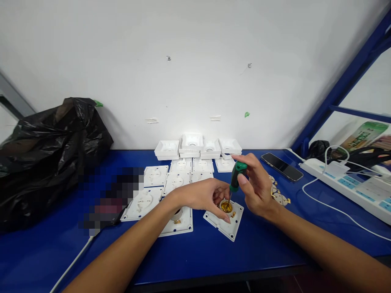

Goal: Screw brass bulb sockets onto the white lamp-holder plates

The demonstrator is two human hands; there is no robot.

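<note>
Work surface: flat blue table top (214, 256), running from the near edge to the far wall.
Room: plain white wall (195, 61) at the far side; slanted blue metal frame (342, 87) at the right.
Workpiece: square white plastic lamp-holder plate with a brass centre socket (224, 217), lying flat near the middle of the table, turned slightly askew.
Left hand (204, 195): rests on the workpiece from the left, fingers curled down, fingertips pressing on the plate beside the brass socket.
Right hand (256, 187): fingers closed around the green-handled screwdriver (236, 177), held nearly upright, tip down in the brass socket.
Stock: further white square plates (171, 183) in rows to the left and beyond the workpiece; white square box covers (198, 146) stacked against the far wall.
Left side: crumpled black plastic bag (45, 158).
Right side: black smartphone (281, 167) lying flat; white power strip with white cables (351, 185); small brass parts (279, 195) just right of the right hand.
</note>
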